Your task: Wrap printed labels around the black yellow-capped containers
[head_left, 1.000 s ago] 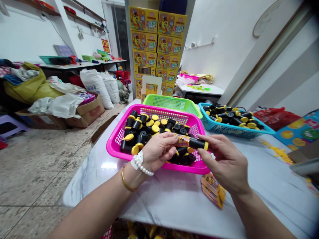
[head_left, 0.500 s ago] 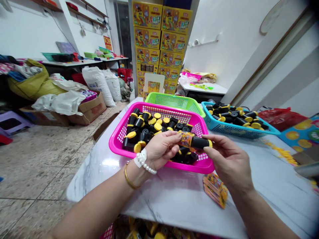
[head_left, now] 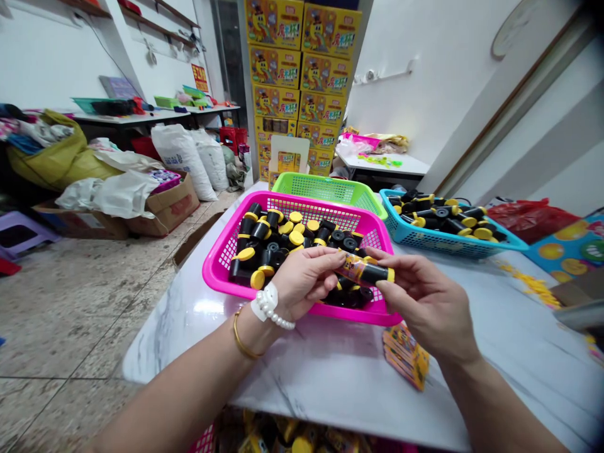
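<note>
My left hand (head_left: 306, 275) pinches the near end of a colourful printed sleeve (head_left: 350, 267), thumb and fingers closed. A black cup with a yellow rim (head_left: 375, 274) sticks out of the sleeve's other end. My right hand (head_left: 427, 299) grips the cup's yellow end between thumb and fingers. Both hands are above the right front part of a pink basket (head_left: 226, 288), which holds several black cups with yellow lids. Below my right hand, a fanned stack of printed sleeves (head_left: 406, 356) lies on the white marbled table (head_left: 325, 368).
Behind the pink basket stands a green basket (head_left: 325, 181). To the right is a blue basket (head_left: 438, 244) of more black cups. Small yellow pieces (head_left: 533, 286) lie at the table's right. Yellow printed boxes (head_left: 276, 66) are stacked behind. Wrapped pieces (head_left: 302, 437) fill a container below the front edge.
My right hand has shifted slightly left and down with the cup, and a little less of the black body shows outside the sleeve. My left hand keeps its pinch.
</note>
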Demonstrator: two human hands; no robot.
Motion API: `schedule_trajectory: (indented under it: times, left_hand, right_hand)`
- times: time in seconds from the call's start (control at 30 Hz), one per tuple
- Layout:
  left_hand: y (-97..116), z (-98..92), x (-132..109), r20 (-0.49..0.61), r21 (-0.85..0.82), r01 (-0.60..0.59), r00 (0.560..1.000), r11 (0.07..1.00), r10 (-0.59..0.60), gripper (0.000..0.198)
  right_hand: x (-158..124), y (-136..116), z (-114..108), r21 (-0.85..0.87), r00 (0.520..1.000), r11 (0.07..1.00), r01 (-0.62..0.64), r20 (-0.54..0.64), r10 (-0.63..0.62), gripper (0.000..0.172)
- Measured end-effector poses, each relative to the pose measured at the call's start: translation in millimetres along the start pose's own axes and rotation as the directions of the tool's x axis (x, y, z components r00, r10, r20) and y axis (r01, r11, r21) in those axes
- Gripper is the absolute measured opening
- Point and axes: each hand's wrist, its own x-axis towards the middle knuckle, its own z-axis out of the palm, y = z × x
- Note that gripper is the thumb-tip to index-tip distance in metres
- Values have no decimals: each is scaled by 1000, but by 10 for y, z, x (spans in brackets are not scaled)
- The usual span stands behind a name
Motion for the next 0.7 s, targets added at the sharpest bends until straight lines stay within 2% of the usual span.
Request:
schedule_trajectory:
  times: [0.1,0.2,0.27,0.33,0.43,0.53,0.7]
  left_hand:
    - [3,0,-5,27,13,10,1000,1000,-10,13]
    - [-5,8,-4,24,19,6,1000,1000,-7,16]
    - [-10,14,-7,-34,28,-53,998,998,54,17]
    - [-5,17,-16,-56,92,-117,991,989,123,28]
    - [21,7,-36,103,220,-103,991,970,82,47]
    - [47,-16,-50,239,287,-79,971,955,8,37]
    - [74,-31,-63,222,374,-73,975,924,-13,31]
  right_hand:
    - [10,-18,19,96,999,995,4,35,-8,19]
    - [26,-21,11,89,995,992,88,-53,-84,23]
    - [37,-15,-22,70,990,990,119,-89,-112,27]
    - [48,-7,-72,53,991,992,117,-64,-114,33]
    - [59,9,-143,24,992,994,110,58,-112,39]
    - [63,26,-147,-28,975,982,188,124,-183,38]
    - [71,67,-51,-229,942,915,333,122,-313,39]
